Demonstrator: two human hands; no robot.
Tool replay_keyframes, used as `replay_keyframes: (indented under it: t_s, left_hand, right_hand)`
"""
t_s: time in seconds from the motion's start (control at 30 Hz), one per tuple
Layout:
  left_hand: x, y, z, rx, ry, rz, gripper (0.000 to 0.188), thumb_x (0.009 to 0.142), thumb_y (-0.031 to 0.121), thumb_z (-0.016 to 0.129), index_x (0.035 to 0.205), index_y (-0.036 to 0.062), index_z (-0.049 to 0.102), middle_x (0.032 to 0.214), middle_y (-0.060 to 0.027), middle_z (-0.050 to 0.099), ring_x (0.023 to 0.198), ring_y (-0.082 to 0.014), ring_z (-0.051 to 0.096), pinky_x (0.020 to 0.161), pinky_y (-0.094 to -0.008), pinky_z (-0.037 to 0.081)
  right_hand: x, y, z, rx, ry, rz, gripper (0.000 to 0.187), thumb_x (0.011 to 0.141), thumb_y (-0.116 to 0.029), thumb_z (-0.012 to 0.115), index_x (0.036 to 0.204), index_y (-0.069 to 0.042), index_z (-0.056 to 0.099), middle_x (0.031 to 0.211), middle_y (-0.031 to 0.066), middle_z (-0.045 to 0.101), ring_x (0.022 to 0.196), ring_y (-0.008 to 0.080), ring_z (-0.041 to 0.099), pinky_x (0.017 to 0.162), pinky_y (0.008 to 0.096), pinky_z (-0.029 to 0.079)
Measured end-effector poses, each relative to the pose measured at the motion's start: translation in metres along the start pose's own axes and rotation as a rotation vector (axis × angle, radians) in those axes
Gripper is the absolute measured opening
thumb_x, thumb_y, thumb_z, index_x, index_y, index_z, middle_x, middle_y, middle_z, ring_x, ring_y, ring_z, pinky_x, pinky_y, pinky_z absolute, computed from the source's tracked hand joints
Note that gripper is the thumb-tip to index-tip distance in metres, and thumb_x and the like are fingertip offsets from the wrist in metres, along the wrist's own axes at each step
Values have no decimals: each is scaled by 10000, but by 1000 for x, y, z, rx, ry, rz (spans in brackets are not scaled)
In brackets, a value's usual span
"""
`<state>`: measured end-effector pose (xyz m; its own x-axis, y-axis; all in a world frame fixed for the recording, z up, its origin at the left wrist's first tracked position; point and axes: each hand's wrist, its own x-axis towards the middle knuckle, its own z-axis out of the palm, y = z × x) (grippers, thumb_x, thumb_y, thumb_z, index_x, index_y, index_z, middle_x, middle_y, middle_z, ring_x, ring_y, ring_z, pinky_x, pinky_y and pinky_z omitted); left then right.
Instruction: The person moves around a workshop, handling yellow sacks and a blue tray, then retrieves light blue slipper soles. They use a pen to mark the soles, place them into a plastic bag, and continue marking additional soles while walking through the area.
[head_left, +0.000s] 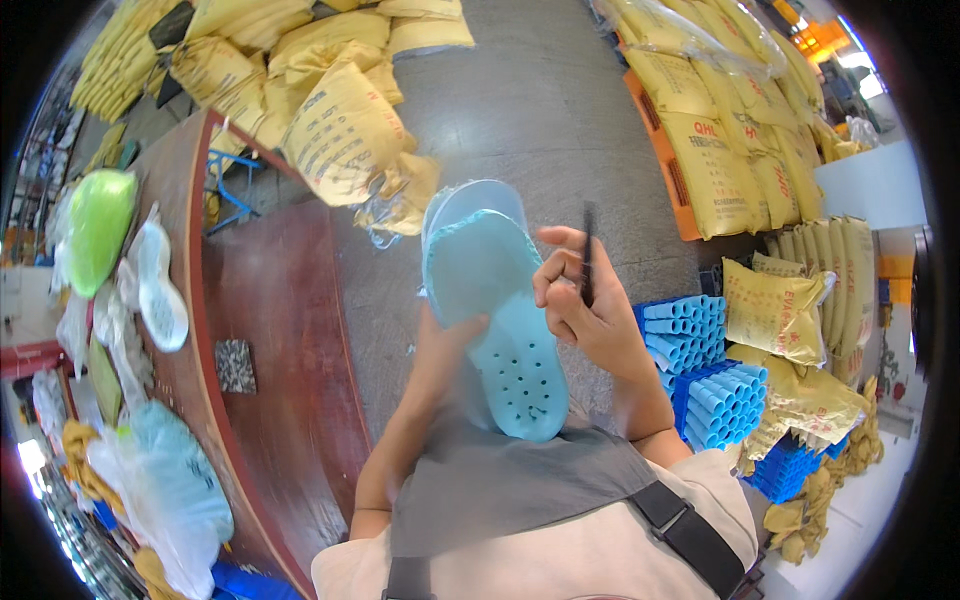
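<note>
A light blue foam clog (520, 375) is in front of my body, its holed toe end toward me and its opening facing up and away. My left hand (440, 345) grips the clog by its left side, thumb over the rim. Beyond the opening curves a paler blue rounded piece (480, 200); whether it belongs to the same clog I cannot tell. My right hand (590, 310), fingers curled, holds a thin dark stick-like tool (588, 245) upright at the clog's right rim. The tool is blurred, so its kind is unclear. A grey apron (520, 490) lies below the clog.
To the left stands a reddish-brown wooden table (200, 340) with a pale clog-shaped piece (160, 285), a green bag (100, 230) and a clear plastic bag (170, 480). Yellow sacks (345, 130) lie ahead; more stacked sacks (710, 170) and crates of blue tubes (725, 405) stand right.
</note>
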<state>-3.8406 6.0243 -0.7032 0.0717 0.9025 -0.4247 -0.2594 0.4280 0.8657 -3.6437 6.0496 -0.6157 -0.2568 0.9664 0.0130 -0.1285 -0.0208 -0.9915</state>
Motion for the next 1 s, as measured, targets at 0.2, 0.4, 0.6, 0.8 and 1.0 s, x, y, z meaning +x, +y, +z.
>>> replay_keyframes:
  t_s: [0.2,0.4,0.6,0.8,1.0]
  left_hand:
    - [159,48,42,-95,-103,-116,653,811,50,665,1421,10,435,1281,-110,582,1149,-211,576,980,-359,461]
    - [303,112,109,-2,-312,-97,643,804,57,656,1410,0,448,1269,-106,585,1137,-208,579,968,-350,462]
    - [454,148,196,132,-466,-127,589,801,62,664,1355,-14,477,1225,-109,593,1116,-203,581,956,-344,468]
    - [626,197,316,190,-444,-137,557,790,48,671,1315,-12,493,1185,-106,597,1087,-194,586,926,-342,486]
    - [765,290,389,219,-381,-85,569,788,51,667,1323,-10,482,1195,-104,591,1102,-204,581,941,-345,480]
  right_hand:
    - [124,-5,-71,-57,98,-50,657,1040,-330,543,1544,-34,244,967,132,622,583,79,546,510,194,420]
    - [237,-24,-159,124,-101,-290,491,1020,-478,498,1297,-77,437,1047,198,666,904,277,631,829,391,483]
    - [356,-4,-274,-811,323,-438,612,998,-627,378,1110,-70,607,907,49,681,852,196,585,904,379,422]
    - [512,0,-415,-869,573,-432,156,767,-62,762,906,-69,692,736,2,657,653,157,605,843,348,404]
    - [676,-29,-519,-843,537,-516,139,759,31,693,790,-80,615,698,17,629,611,153,556,813,349,411]
